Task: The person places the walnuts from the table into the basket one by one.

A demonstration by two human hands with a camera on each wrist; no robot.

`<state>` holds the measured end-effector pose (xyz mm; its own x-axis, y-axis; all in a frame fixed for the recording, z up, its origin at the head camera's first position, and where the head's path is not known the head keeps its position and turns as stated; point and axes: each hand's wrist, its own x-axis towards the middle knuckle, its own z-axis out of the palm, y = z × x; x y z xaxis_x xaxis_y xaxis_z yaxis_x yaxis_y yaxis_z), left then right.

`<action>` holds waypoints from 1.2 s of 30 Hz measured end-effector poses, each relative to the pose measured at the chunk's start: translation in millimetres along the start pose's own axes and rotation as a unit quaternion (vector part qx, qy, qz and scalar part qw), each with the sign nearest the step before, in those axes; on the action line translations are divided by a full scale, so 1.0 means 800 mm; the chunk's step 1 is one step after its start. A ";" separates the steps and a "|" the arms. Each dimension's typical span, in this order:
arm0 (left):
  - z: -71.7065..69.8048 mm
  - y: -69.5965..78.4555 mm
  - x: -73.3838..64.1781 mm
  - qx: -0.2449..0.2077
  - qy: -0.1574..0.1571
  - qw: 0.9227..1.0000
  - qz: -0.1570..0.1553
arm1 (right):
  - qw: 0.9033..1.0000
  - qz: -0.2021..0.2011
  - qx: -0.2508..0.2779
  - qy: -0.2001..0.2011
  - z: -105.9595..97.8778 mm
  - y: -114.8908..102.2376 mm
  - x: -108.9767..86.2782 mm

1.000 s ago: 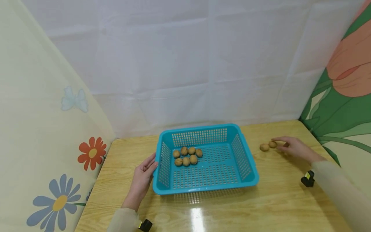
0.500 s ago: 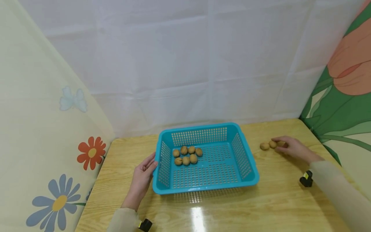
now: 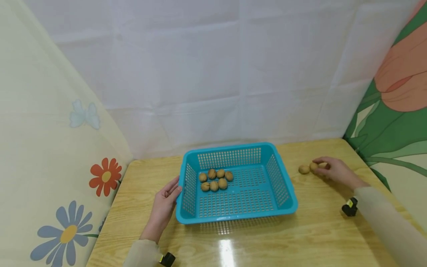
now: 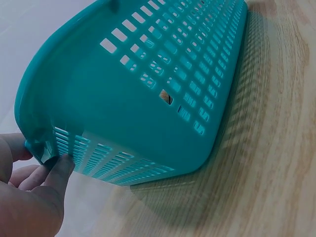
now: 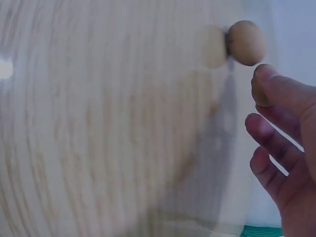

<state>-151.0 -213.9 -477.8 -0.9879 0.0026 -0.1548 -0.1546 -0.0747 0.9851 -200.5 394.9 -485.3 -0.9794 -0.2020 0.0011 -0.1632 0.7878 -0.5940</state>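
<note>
A turquoise plastic basket (image 3: 233, 218) with latticed sides stands on the wooden table, and several walnuts (image 3: 222, 183) lie in two rows in its left half. My left hand (image 3: 164, 200) holds the basket's left rim, thumb on top; in the left wrist view the fingers (image 4: 60, 173) reach under that rim. Right of the basket, my right hand (image 3: 338, 172) pinches a walnut (image 3: 313, 166) between thumb and fingers. Part of that walnut is hidden behind the thumb in the right wrist view. Another walnut (image 3: 304, 169) sits on the table just left of it.
The wooden table (image 3: 260, 244) ends at a white cloth backdrop (image 3: 200, 74) close behind the basket. Flower-printed cloths (image 3: 60, 155) flank the left and right sides. A black wrist camera (image 3: 350, 207) hangs at the right sleeve.
My right hand has shifted slightly left and closed its thumb and fingers on the nearer walnut. The left hand and the basket have stayed in place.
</note>
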 end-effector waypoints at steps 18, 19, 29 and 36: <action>-0.001 0.002 -0.001 0.011 -0.005 1.000 -0.001 | 0.998 -0.046 -0.032 0.011 -0.034 -0.088 -0.012; -0.001 0.002 -0.001 0.010 -0.005 1.000 -0.001 | 0.998 -0.052 -0.031 0.011 -0.035 -0.093 -0.012; 0.002 0.003 -0.001 0.011 -0.007 1.000 -0.002 | 0.995 -0.092 -0.033 -0.006 -0.033 -0.148 0.003; 0.001 0.003 0.000 0.010 -0.006 1.000 -0.006 | 0.990 -0.133 -0.034 -0.036 -0.020 -0.188 0.029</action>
<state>-151.1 -213.4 -475.4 -0.9859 0.0150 -0.1668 -0.1673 -0.0555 0.9843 -200.4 281.1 -382.7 -0.8901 -0.4464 0.0919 -0.4243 0.7378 -0.5250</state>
